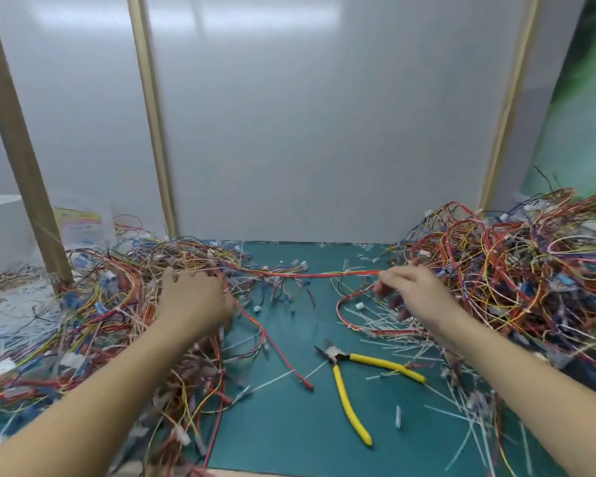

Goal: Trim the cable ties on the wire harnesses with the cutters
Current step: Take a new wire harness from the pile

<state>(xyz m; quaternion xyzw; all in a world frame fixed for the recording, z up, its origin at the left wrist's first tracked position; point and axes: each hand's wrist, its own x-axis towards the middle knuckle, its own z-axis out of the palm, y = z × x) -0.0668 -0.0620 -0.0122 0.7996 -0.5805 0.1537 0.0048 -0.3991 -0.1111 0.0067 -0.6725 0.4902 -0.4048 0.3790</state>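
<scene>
Thin red wire harness (307, 275) stretches taut above the green mat (283, 425); right hand (417, 297) pinches one end, left hand (193, 294) has fingers hidden among wires, grip unclear

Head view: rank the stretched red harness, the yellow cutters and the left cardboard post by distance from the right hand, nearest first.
1. stretched red harness: pinched by the right hand.
2. yellow cutters: lying below-left of it.
3. cardboard post: far left.

A wire-harness assembly workshop: heaps of wire harnesses (513, 270) flank a green-matted counter (289, 425) littered with clipped cable-tie ends (386, 325), with yellow-handled cutters (341, 380) and white partition panels (324, 132) behind.
</scene>
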